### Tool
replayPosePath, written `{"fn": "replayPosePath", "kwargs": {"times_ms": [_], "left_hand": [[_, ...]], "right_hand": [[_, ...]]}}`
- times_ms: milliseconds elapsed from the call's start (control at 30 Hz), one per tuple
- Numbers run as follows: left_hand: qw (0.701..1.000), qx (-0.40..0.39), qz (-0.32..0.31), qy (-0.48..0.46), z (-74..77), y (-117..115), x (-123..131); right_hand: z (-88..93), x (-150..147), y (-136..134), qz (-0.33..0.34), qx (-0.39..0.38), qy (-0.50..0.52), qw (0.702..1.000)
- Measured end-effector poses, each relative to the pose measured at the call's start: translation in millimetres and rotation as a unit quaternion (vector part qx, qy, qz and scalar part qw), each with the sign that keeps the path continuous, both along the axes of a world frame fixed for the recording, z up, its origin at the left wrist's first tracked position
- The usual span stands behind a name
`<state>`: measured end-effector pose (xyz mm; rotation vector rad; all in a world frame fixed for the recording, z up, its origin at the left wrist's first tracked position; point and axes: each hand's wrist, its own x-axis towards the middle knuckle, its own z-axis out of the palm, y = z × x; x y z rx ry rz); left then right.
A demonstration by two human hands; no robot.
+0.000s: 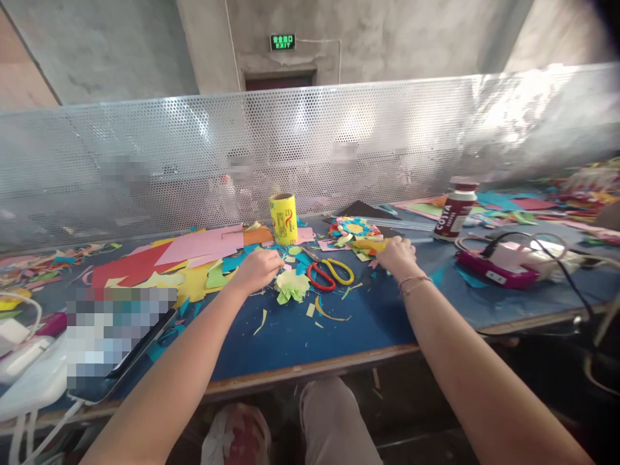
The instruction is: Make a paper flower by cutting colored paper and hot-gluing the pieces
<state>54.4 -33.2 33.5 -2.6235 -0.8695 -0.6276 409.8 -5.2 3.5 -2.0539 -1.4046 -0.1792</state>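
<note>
My left hand [260,270] is closed in a pinch just beside a light green paper flower [292,287]; what it holds, if anything, is too small to make out. My right hand [398,256] reaches to the right with its fingers curled on a yellow-orange object [371,246], whose kind I cannot make out. Between the hands lie scissors [325,274] with one red and one yellow handle, blades pointing away. Behind the yellow-orange object is a layered paper flower [353,228] in blue, pink and yellow. A yellow cylinder [283,219] stands upright behind the green flower.
Coloured paper sheets [203,247] and scraps cover the table's left. A phone [126,342] lies at the left front near white cables. On the right stand a Costa bottle [455,212] and a purple power strip [498,268]. A perforated metal screen [310,148] runs behind.
</note>
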Motion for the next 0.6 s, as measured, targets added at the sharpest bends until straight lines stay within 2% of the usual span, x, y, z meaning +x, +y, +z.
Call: {"fn": "replayPosePath", "kwargs": {"times_ms": [33, 67, 133, 167, 233, 300, 433, 600], "left_hand": [[1.000, 0.011, 0.004, 0.011, 0.5, -1.0, 0.6], [0.999, 0.022, 0.008, 0.022, 1.0, -1.8, 1.0], [0.998, 0.045, 0.015, 0.044, 1.6, -3.4, 1.8], [0.997, 0.056, 0.018, 0.054, 1.8, -4.1, 2.1], [0.995, 0.077, 0.023, 0.067, 2.2, -5.1, 2.3], [0.993, 0.094, 0.024, 0.065, 2.2, -5.1, 1.8], [0.992, 0.121, 0.022, 0.036, 0.6, -1.5, -1.5], [0.991, 0.125, 0.038, 0.004, -1.8, 2.7, -5.7]], "right_hand": [[4.0, -5.3, -4.1, -0.011, 0.001, -0.008, 1.000], [9.1, -13.9, -8.7, 0.006, 0.012, -0.019, 1.000], [21.3, -40.1, -18.9, 0.127, 0.055, -0.035, 0.990], [27.7, -56.8, -24.1, 0.194, 0.054, -0.022, 0.979], [39.9, -93.0, -32.7, 0.315, -0.019, 0.023, 0.949], [50.5, -126.1, -36.0, 0.385, -0.058, 0.050, 0.920], [62.9, -166.3, -21.6, 0.434, -0.070, 0.065, 0.896], [54.1, -180.7, 6.9, 0.497, -0.119, 0.155, 0.846]]}}
